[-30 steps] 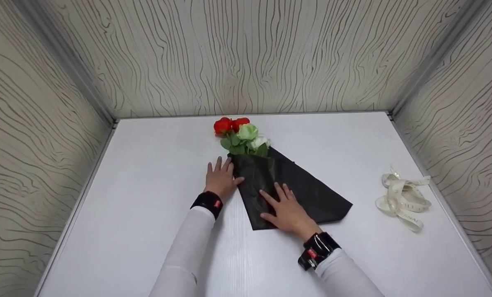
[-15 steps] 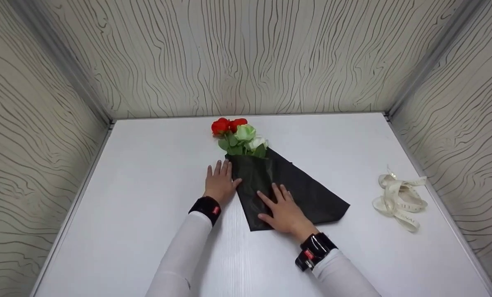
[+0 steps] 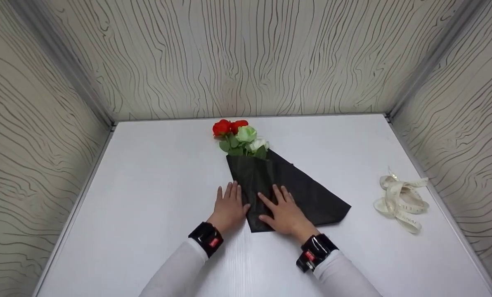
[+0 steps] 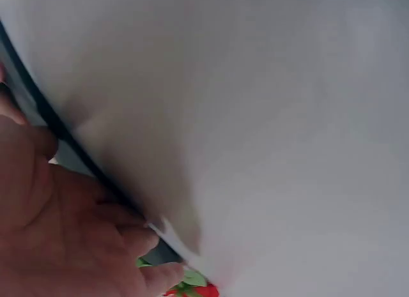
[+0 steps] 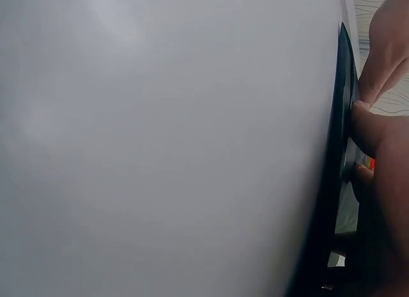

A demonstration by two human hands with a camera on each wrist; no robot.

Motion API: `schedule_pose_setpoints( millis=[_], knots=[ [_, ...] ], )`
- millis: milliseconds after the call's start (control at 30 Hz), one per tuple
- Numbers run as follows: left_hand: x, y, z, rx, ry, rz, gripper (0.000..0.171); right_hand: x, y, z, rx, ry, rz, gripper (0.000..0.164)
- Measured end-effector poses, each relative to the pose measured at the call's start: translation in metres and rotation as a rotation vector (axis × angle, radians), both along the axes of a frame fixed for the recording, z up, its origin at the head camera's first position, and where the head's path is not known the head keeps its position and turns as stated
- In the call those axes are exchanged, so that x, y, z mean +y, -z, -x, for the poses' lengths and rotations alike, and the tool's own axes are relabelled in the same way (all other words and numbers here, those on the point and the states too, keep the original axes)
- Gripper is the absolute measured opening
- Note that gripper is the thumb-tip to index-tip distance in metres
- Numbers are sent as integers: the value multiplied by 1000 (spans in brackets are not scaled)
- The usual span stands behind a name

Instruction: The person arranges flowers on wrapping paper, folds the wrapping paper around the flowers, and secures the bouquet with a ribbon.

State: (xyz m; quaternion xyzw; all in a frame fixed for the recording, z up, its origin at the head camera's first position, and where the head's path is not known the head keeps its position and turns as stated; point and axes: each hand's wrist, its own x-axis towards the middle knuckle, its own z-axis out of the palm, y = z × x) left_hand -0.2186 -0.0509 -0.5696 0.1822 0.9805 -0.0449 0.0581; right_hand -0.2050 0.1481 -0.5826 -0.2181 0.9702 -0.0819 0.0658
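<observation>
A bouquet of red, pale green and white roses point(image 3: 246, 134) lies on the white table, its stems hidden under black wrapping paper point(image 3: 312, 194). The paper's left side is folded over the stems, while its right side spreads flat in a point. Along the lower left edge of the fold rests my left hand point(image 3: 228, 210), fingers straight and thumb on the paper. My right hand point(image 3: 286, 212) presses flat on the lower middle of the paper with fingers spread. In the left wrist view, the fingers point(image 4: 137, 236) lie along the dark paper edge.
A loose heap of cream printed ribbon point(image 3: 400, 202) lies near the table's right edge. Wood-patterned panels point(image 3: 246, 57) stand behind the white table point(image 3: 159, 165) and at both sides.
My left hand has slid down along the left edge of the paper, from near the flowers toward the bottom. The right hand, paper and roses have stayed in place.
</observation>
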Motion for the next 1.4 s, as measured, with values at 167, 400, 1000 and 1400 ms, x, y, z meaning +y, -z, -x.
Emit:
schedule_pose_setpoints(
  millis=[167,400,1000,1400],
  knots=[
    [7,-5,-23,-38,23,34,65,-1,0,0,7,-3,-6,64],
    [12,-8,-66,-3,161,131,58,-1,1,0,6,6,-4,64],
    [-3,-6,-72,93,289,-45,44,0,1,0,-1,13,-5,64],
    [-15,-3,-7,107,164,-32,44,0,0,-1,-23,1,-10,64]
  ],
)
